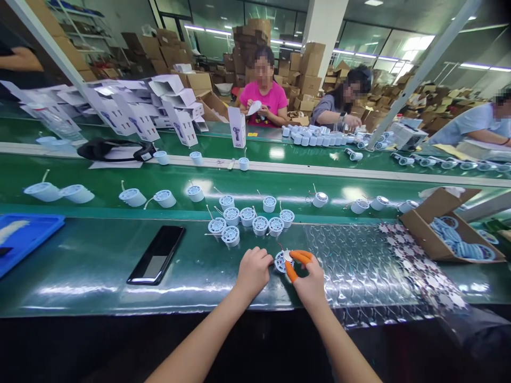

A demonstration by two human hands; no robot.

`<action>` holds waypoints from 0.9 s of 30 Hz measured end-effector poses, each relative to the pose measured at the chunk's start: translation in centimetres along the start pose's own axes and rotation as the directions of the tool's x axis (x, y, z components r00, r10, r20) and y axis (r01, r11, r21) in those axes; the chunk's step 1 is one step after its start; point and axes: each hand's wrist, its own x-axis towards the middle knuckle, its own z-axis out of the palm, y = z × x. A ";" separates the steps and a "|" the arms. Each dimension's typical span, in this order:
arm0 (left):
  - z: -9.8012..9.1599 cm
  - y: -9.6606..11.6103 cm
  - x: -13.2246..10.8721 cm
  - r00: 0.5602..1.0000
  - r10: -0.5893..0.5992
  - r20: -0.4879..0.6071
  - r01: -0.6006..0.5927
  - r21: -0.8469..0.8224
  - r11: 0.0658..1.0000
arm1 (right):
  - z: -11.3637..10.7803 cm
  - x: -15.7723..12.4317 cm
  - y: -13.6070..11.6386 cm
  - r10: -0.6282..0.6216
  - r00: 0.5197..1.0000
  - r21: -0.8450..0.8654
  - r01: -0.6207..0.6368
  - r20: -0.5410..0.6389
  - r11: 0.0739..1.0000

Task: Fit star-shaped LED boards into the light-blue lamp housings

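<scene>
My left hand rests on the green belt, its curled fingers almost at the edge of a round pale-blue grilled unit. My right hand is on that unit's other side. Its orange-covered thumb and forefinger pinch a small white piece at the unit's centre. I cannot tell whether the orange is finger covers or a tool's handles. A thin wire rises from the unit. Several similar units with wire leads stand just beyond my hands.
A black phone lies left of my hands, with a blue tray beyond it. Bubble wrap spreads to the right, before an open cardboard box of units. Co-workers sit across parallel belts, among white cartons and stacked boxes.
</scene>
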 end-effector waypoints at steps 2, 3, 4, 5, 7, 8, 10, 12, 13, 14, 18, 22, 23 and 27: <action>-0.9 0.0 0.5 0.999 0.048 -0.012 -0.049 -0.029 0.998 | -0.6 0.1 -0.2 0.036 0.999 0.027 -0.035 -0.014 0.999; -1.5 0.1 0.6 0.997 0.069 -0.031 -0.071 -0.044 0.997 | -1.0 0.1 -0.3 0.049 0.999 0.038 -0.048 -0.021 0.998; -2.0 0.2 0.7 0.995 0.083 -0.060 -0.086 -0.059 0.995 | -1.4 0.3 -0.4 0.054 0.998 0.047 -0.053 -0.027 0.998; -2.5 0.4 0.7 0.992 0.088 -0.094 -0.095 -0.076 0.993 | -1.8 0.4 -0.5 0.052 0.998 0.055 -0.050 -0.030 0.997; -3.2 0.9 0.6 0.982 0.113 -0.151 -0.134 -0.139 0.981 | -2.4 0.7 -0.9 0.028 1.000 0.091 -0.027 -0.013 0.995; -3.3 1.2 0.6 0.977 0.136 -0.165 -0.167 -0.195 0.966 | -2.6 0.9 -1.1 0.010 1.000 0.125 -0.012 0.011 0.992; -3.2 1.5 0.7 0.970 0.159 -0.183 -0.215 -0.344 0.914 | -3.0 1.1 -1.6 -0.031 0.995 0.210 0.010 0.095 0.978; -2.9 1.4 1.0 0.975 0.118 -0.191 -0.198 -0.483 0.853 | -3.3 1.3 -2.0 -0.068 0.982 0.272 0.017 0.177 0.962; -2.8 1.3 1.1 0.979 0.080 -0.187 -0.169 -0.533 0.829 | -3.5 1.4 -2.2 -0.076 0.977 0.277 0.018 0.201 0.961; -2.7 1.0 1.2 0.983 0.044 -0.177 -0.139 -0.571 0.809 | -3.7 1.5 -2.2 -0.075 0.974 0.263 0.017 0.212 0.965; -2.2 0.1 1.2 0.994 -0.076 -0.083 0.007 -0.625 0.781 | -4.2 1.8 -1.6 -0.081 0.967 0.133 0.049 0.243 0.990; -0.3 0.1 0.9 0.969 -0.243 -0.043 0.175 -0.578 0.797 | -3.5 2.3 -0.7 -0.156 0.936 0.020 0.157 0.315 0.987; 0.3 0.3 0.9 0.967 -0.250 -0.039 0.184 -0.569 0.801 | -3.2 2.4 -0.5 -0.164 0.934 -0.006 0.174 0.316 0.985; 2.0 0.7 0.7 0.990 -0.142 0.001 0.119 -0.551 0.826 | -2.0 2.4 -0.3 -0.168 0.943 -0.051 0.190 0.288 0.980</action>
